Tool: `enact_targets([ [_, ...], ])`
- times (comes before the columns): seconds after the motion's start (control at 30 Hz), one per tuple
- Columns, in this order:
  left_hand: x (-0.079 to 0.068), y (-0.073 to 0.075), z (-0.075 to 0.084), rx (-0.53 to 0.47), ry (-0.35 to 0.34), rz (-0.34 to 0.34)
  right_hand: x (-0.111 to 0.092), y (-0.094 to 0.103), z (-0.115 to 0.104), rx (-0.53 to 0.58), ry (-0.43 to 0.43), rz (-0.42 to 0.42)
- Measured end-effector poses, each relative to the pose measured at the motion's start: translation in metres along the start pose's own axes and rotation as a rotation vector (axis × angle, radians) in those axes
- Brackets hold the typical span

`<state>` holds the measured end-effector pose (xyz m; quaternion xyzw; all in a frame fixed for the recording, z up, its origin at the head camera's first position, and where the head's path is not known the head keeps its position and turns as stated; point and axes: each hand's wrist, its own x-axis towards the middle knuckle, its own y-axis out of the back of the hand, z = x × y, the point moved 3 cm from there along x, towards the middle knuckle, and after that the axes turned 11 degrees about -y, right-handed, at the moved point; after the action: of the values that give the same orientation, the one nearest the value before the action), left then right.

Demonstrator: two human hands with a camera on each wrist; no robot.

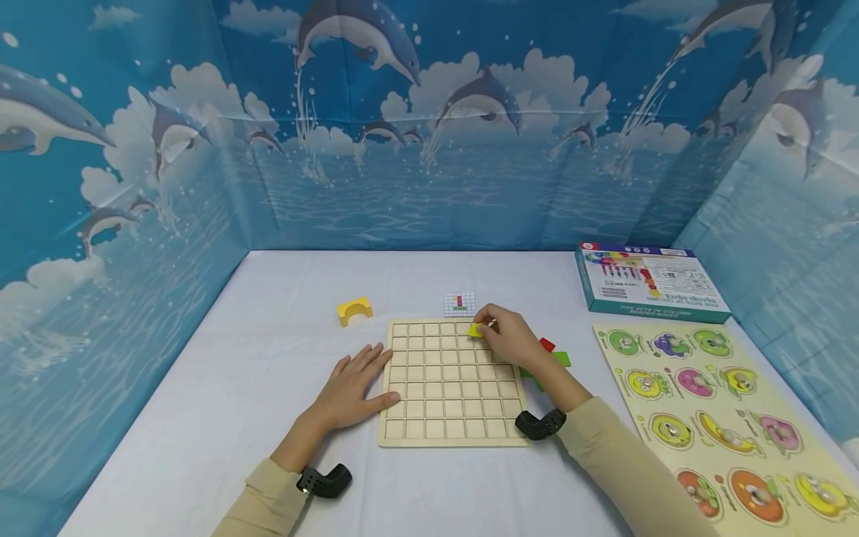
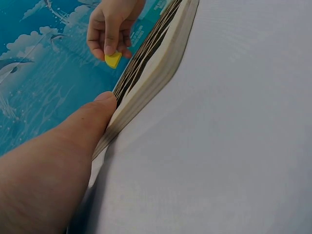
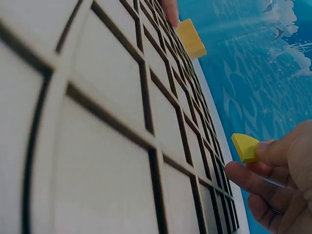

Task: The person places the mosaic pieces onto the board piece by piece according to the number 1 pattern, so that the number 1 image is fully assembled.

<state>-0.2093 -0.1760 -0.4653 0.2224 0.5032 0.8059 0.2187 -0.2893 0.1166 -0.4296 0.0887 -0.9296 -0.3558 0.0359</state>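
A pale wooden grid board (image 1: 443,389) lies flat on the white cloth. My left hand (image 1: 352,391) rests at its left edge with fingers spread and the thumb on the frame. Over the board's upper right squares, my right hand (image 1: 510,337) pinches a small yellow block (image 1: 474,330). In the right wrist view this yellow block (image 3: 245,147) has one curved side and sits between thumb and fingertips, apart from the board's surface. A small card with a coloured grid pattern (image 1: 459,304) lies just beyond the board's far edge.
A yellow arch block (image 1: 354,310) stands left of the card. Red (image 1: 546,344) and green pieces (image 1: 561,359) lie right of the board, partly hidden by the right forearm. Farther right are a boxed set (image 1: 651,283) and a fruit puzzle board (image 1: 711,406). Dolphin-print curtains surround the table.
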Motion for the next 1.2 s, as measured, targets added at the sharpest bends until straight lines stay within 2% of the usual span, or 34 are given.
enact_targets([
  [0.57, 0.0, 0.0, 0.0, -0.005, -0.002, -0.004, 0.005, -0.024, -0.021, 0.003, 0.093, -0.069],
  [0.87, 0.001, 0.0, 0.0, -0.005, 0.012, -0.011, 0.006, -0.038, -0.033, -0.007, 0.106, -0.101],
  [1.2, 0.0, 0.001, 0.001, 0.0, 0.016, -0.013, 0.011, -0.051, -0.031, 0.001, 0.095, -0.096],
])
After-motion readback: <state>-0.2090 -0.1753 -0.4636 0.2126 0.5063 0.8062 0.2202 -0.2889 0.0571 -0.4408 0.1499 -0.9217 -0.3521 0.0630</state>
